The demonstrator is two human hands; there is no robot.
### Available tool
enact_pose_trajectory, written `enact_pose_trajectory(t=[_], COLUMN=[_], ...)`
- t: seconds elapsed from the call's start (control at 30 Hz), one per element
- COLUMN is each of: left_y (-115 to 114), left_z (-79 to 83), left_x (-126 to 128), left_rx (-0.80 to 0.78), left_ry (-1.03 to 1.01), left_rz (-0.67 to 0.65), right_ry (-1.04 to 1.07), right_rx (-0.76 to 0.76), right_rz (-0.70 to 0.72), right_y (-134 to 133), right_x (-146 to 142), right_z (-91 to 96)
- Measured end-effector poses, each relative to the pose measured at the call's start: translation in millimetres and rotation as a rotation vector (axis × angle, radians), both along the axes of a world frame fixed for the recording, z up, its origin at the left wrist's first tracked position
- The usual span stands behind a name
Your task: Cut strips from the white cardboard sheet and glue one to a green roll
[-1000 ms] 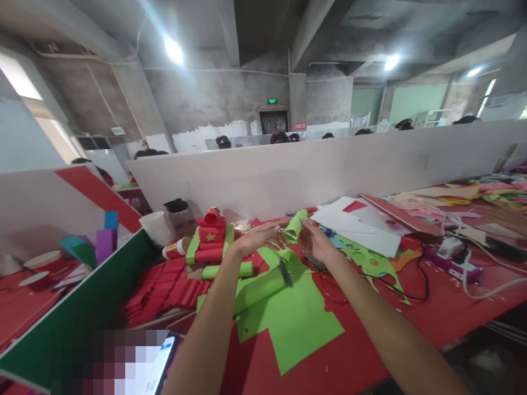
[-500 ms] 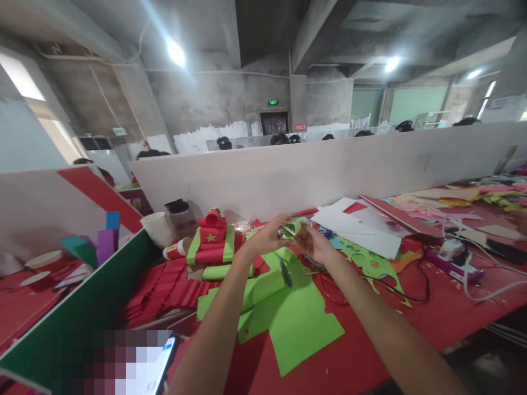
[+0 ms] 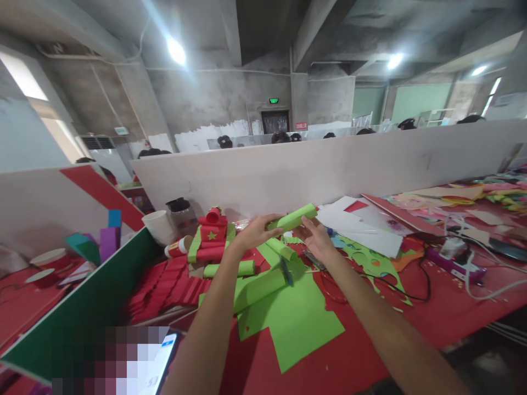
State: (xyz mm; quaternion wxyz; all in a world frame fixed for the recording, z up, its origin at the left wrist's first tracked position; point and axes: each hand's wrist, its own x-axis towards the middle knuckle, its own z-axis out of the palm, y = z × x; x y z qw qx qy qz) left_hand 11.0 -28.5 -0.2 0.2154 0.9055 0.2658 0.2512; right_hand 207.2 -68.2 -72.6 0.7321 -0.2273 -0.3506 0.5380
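Above the table's middle, a rolled green paper tube (image 3: 297, 218) lies slantwise between my two hands. My left hand (image 3: 256, 232) grips its near left end, fingers closed round it. At its right part, the fingertips of my right hand (image 3: 318, 240) press against its underside. Beneath them lie another green roll (image 3: 282, 248), a dark blade-like tool (image 3: 285, 271) and flat green sheets (image 3: 304, 323). Left of my hands stands a red and green paper model (image 3: 212, 236) with a star on its front, and a green roll (image 3: 242, 267) lies before it.
Folded red paper strips (image 3: 168, 288) are heaped beside a green divider (image 3: 82, 302). White cups (image 3: 158, 227) stand behind. To the right are white sheets (image 3: 358, 227), cut-out green scraps (image 3: 370, 260) and a purple power strip (image 3: 455, 266) with cables. A white partition (image 3: 329, 170) runs along the back.
The green tube has turned from end-on to lengthwise and now slants up to the right. My right hand has opened slightly and shifted a little lower.
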Motion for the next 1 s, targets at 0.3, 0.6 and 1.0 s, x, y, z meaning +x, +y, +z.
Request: enact_pose_trajectory(t=[0.3, 0.6, 1.0], left_y=[15.8, 19.9, 37.0], left_z=[-6.3, -13.6, -31.2], left_x=[-24.5, -23.3, -36.2], left_rx=[0.023, -0.096, -0.062], left_ry=[0.253, 0.34, 0.391], left_rz=[0.071, 0.041, 0.122], right_ry=[-0.09, -0.536, -1.322], right_rx=[-0.116, 0.055, 0.149], right_rz=[-0.121, -0.101, -0.338], right_y=[7.2, 1.0, -3.5], right_x=[-5.1, -17.9, -20.8], right_z=[-8.7, -13.9, -23.8])
